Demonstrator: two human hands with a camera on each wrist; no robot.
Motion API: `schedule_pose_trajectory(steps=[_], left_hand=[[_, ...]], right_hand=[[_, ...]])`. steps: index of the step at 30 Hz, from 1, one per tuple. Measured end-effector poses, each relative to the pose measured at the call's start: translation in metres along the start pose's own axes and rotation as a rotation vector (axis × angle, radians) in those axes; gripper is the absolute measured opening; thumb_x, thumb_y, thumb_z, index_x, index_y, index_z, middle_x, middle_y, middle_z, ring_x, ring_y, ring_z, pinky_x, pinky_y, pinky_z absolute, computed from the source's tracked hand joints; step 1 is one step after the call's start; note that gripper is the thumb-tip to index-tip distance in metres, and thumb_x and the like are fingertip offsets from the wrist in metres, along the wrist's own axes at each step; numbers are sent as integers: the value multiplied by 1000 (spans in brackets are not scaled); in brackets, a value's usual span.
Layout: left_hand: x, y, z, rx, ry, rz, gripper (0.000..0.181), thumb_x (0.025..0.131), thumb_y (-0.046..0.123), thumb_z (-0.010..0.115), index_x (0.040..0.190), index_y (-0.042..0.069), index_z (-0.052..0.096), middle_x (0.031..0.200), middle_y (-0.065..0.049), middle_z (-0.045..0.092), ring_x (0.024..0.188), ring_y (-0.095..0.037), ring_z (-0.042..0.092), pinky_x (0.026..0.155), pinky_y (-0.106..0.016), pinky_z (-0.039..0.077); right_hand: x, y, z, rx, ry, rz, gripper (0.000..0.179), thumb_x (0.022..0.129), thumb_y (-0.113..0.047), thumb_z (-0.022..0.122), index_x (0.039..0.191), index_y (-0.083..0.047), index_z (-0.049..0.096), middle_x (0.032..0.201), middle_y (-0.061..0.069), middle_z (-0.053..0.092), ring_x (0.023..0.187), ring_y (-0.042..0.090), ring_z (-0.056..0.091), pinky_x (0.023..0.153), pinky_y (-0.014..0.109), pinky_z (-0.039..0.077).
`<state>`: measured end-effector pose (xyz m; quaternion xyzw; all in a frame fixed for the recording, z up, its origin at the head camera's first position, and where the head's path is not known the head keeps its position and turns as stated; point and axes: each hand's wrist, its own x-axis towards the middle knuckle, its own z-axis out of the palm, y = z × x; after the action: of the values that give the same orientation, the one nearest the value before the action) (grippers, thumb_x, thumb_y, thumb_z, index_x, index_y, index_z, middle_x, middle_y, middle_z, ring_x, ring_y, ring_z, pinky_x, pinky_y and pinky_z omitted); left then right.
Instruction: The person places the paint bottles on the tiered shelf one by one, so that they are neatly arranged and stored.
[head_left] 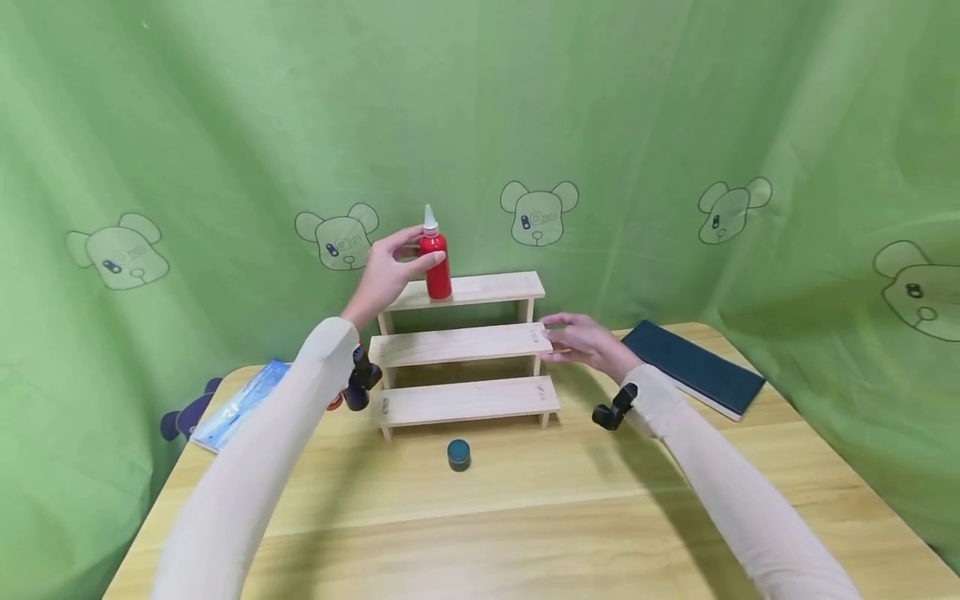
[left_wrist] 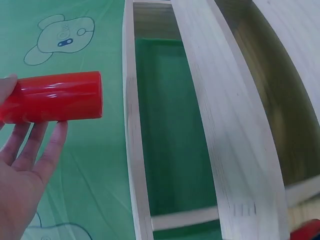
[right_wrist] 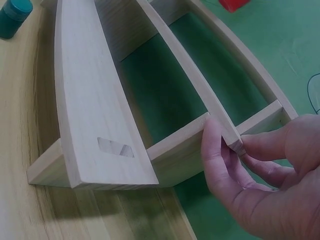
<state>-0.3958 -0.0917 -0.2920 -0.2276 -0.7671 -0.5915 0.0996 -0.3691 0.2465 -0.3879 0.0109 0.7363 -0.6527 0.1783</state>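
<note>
Red bottle (head_left: 438,277) up in L hand (head_left: 384,277), R hand (head_left: 587,342) on wooden stand (head_left: 457,403)

Far L: purple item (head_left: 186,417) by counter (head_left: 525,533) edge, blue booklet (head_left: 247,404) next to it. Then dark bottle (head_left: 357,395) w/ red bits nearby, partly hidden behind L wrist, can't ID those. L hand: thumb one side, fingers other, pinching red bottle near upright, nozzle (head_left: 430,218) up. Bottle is at top tier (head_left: 495,287), L of its middle; L wrist view shows a gap btwn base and wood, so prob not touching.

Handling (my guess): light-to-mod weight, smooth glossy plastic, maybe a bit slippery, walls likely give if squeezed hard. Best hold = round mid/upper body, base left free; avoid thin nozzle, prob the weak bit.

Stand in centre, 3 stepped tiers, looks stiff + light, could shift if bumped. Teal jar (head_left: 459,455) on counter in front. R hand: narrow pinch on R end of middle tier (head_left: 461,343), a sound spot for steadying. Far R: dark green notebook (head_left: 693,368), flat on counter
</note>
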Motion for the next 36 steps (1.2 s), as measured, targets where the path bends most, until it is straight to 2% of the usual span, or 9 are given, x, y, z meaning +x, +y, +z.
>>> schedule_pose_trajectory(steps=[5, 8, 11, 14, 21, 26, 32, 36], left_hand=[[14, 0, 17, -17, -3, 1, 56, 96, 18, 79, 147, 7, 58, 137, -15, 67, 124, -33, 64, 109, -45, 53], [21, -1, 27, -13, -26, -1, 55, 96, 17, 78, 146, 6, 57, 139, -17, 65, 126, -33, 63, 111, -43, 52], [26, -6, 37, -11, -50, -13, 52, 97, 15, 77, 144, 4, 57, 140, -18, 64, 126, -34, 63, 111, -43, 53], [27, -10, 44, -10, -49, -10, 49, 97, 13, 76, 142, 2, 59, 139, -18, 65, 125, -35, 64, 110, -44, 53], [30, -7, 50, -7, -27, 14, 48, 96, 12, 77, 140, 2, 61, 135, -18, 67, 121, -35, 66, 109, -43, 54], [36, -2, 56, 40, -22, 26, 49, 95, 10, 79, 140, 2, 62, 132, -18, 70, 117, -33, 68, 104, -40, 57], [44, -1, 69, 75, -62, 39, 51, 95, 12, 79, 142, 5, 61, 132, -16, 70, 115, -31, 70, 101, -37, 59], [43, -5, 69, 89, -38, 27, 50, 95, 12, 78, 142, 6, 61, 132, -14, 71, 115, -30, 70, 102, -39, 59]], right_hand=[[1, -1, -3, 8, 8, -8, 56, 107, 1, 50, 159, 5, 30, 109, 12, 60, 87, 17, 67, 88, 28, 64], [2, -1, -2, 32, 19, -1, 56, 106, 1, 50, 159, 4, 31, 110, 14, 60, 86, 17, 68, 88, 29, 64], [2, 1, 0, 33, 24, 3, 57, 106, 2, 50, 159, 4, 29, 112, 16, 60, 85, 17, 68, 84, 27, 64], [1, 2, 0, 19, 22, 5, 56, 107, 1, 50, 159, 5, 29, 112, 16, 61, 84, 16, 68, 81, 26, 65], [1, -4, 3, -1, -12, -9, 55, 107, 2, 48, 158, 6, 29, 108, 13, 61, 86, 18, 67, 83, 26, 64], [3, -7, 7, -31, -16, -10, 55, 107, 1, 50, 158, 6, 30, 106, 12, 62, 84, 16, 68, 89, 30, 64], [0, -6, 3, -50, 2, -15, 56, 108, -1, 49, 160, 6, 27, 109, 14, 63, 83, 14, 69, 82, 25, 64], [3, -5, 4, -42, -23, -18, 58, 108, -1, 49, 160, 7, 25, 109, 15, 64, 83, 14, 70, 85, 27, 64]])
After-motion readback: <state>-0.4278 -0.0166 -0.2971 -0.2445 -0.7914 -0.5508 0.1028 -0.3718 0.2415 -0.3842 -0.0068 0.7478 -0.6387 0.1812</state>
